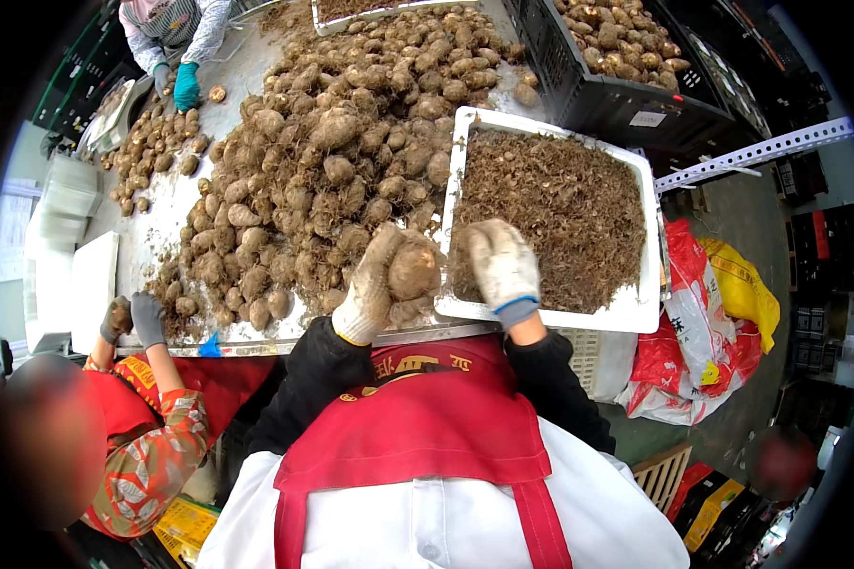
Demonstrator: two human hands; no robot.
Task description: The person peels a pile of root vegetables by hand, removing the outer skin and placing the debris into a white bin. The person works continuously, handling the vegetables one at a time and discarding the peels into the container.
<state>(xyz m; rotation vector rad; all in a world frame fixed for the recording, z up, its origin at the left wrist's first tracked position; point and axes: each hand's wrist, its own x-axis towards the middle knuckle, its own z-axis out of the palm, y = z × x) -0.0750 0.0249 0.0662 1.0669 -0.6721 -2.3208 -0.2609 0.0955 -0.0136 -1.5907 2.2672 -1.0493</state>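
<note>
My left hand (371, 288), in a soiled white knit glove, holds a large hairy taro corm (413, 270) near the front edge of the table. To its right my right hand (504, 267), in a like glove with a blue-grey cuff, is over the left part of a white foam tray (548, 316). Brown root fibres and peelings (555, 206) fill most of that tray. The right hand's fingers are bent downward, and whether they hold anything cannot be told. A big heap of unpeeled taro corms (334, 128) lies beyond my left hand.
A black plastic crate (612, 103) of taros stands at the back right. Two people work at the left: grey-gloved hands (149, 320) near the front edge, teal and grey gloves (186, 87) farther back. Red and white sacks (690, 320) lie right of the tray. A perforated metal bar (754, 153) juts rightward.
</note>
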